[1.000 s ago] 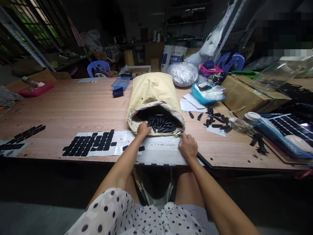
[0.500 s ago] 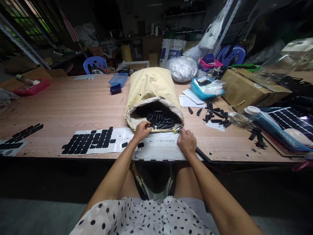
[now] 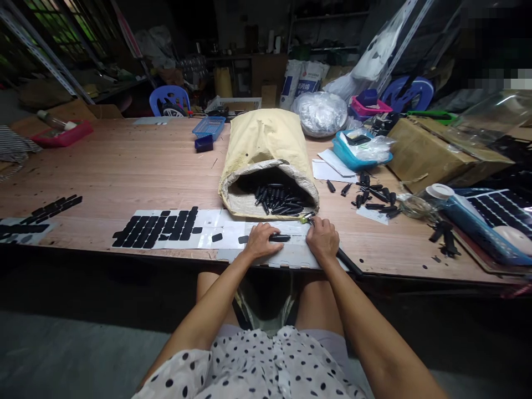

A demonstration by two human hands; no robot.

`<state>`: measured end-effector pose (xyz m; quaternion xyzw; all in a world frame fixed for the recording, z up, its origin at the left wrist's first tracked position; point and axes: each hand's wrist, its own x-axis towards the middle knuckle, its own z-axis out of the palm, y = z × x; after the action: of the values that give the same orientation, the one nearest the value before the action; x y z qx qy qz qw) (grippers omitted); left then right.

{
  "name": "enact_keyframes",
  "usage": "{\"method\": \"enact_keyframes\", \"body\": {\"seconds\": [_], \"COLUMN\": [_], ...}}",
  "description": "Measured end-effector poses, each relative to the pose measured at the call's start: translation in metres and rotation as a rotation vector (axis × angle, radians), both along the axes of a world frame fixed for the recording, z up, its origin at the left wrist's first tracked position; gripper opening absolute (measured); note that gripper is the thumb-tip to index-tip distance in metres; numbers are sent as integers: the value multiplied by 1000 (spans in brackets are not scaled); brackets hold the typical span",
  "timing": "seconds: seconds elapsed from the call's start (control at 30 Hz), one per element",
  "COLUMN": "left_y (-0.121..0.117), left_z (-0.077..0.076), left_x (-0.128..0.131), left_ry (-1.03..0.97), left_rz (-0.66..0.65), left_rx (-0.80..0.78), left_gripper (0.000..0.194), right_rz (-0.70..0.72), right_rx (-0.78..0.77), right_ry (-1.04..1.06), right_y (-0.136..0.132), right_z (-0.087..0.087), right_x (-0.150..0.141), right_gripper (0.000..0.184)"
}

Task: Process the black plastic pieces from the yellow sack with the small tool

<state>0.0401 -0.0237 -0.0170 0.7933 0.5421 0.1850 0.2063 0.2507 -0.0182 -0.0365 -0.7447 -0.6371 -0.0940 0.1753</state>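
Observation:
My left hand (image 3: 262, 243) is over the pale board (image 3: 291, 256) at the table's front edge, its thumb and fingers closed around one end of a slim black plastic piece (image 3: 281, 238). My right hand (image 3: 323, 241) grips a long black-handled tool (image 3: 349, 262) with a small yellow-green and metallic head (image 3: 306, 218). Its far end reaches the table edge; the exact kind of tool is unclear. Just behind both hands lies a cream sack (image 3: 266, 138), mouth open towards me, with many similar black pieces (image 3: 282, 198) inside.
Flat black pieces (image 3: 153, 229) lie in rows on white sheets to the left. Loose black parts (image 3: 376, 197) are scattered at the right, near a blue basin (image 3: 353, 160) and a cardboard box (image 3: 432, 155). A blue basket (image 3: 208, 127) stands behind the sack's left side.
My left hand has come from the sack's mouth down to the board, with a black piece now in its fingers. The right hand keeps its grip. The view has shifted slightly.

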Motion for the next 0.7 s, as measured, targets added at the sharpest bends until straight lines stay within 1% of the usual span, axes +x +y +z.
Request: {"method": "enact_keyframes", "body": {"seconds": [0.17,0.23,0.3,0.4,0.5,0.6,0.7], "left_y": [4,6,7,8,7,7,7], "left_z": [-1,-1,-2,-2,-2,-2,-3], "left_x": [-1,-2,-1,-1,0,0,0], "left_ry": [-56,-78,-89,-86,-85,-88,-85], "left_rz": [-8,-2,2,1,7,13,10], "left_rx": [-83,-102,-113,-120,-119,-112,-110], "left_gripper": [17,17,16,18,20,21,21], "right_rz": [33,61,111,227,331,384,396], "right_rx": [-24,-16,29,93,86,76,116], "right_ry": [70,139,246,429,548,588,575], "right_y": [3,0,-7,-25,-41,-52,-57], "right_z": [3,7,10,14,17,20,19], "right_x": [8,10,8,-3,-17,-28,-36], "right_gripper": [29,29,30,34,35,34,34]}}
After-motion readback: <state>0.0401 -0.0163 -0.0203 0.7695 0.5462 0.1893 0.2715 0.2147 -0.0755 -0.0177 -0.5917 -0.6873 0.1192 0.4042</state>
